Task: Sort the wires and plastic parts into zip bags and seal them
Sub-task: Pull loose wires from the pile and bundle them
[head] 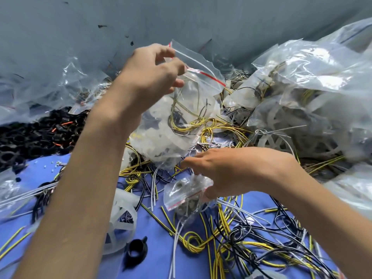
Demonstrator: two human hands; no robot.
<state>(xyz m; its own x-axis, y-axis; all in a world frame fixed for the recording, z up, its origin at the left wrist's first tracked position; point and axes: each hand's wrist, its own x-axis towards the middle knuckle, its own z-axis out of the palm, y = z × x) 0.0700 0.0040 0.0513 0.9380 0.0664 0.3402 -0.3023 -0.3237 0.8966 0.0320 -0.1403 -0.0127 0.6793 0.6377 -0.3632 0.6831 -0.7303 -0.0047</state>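
Left hand [153, 71] at 11 o'clock, grip pinching big zip bag [181, 121] by its mouth. Right hand [237, 170] at 4 o'clock, grip clamped on small zip bag [185, 192]

The bag [193, 93] in the left hand [153, 71] is clear, glossy, crinkled plastic film, like the small bag [181, 192] at the right hand [237, 168]. Beneath both hands: matt blue cloth [161, 248], smooth plastic-coated wires [221, 228].
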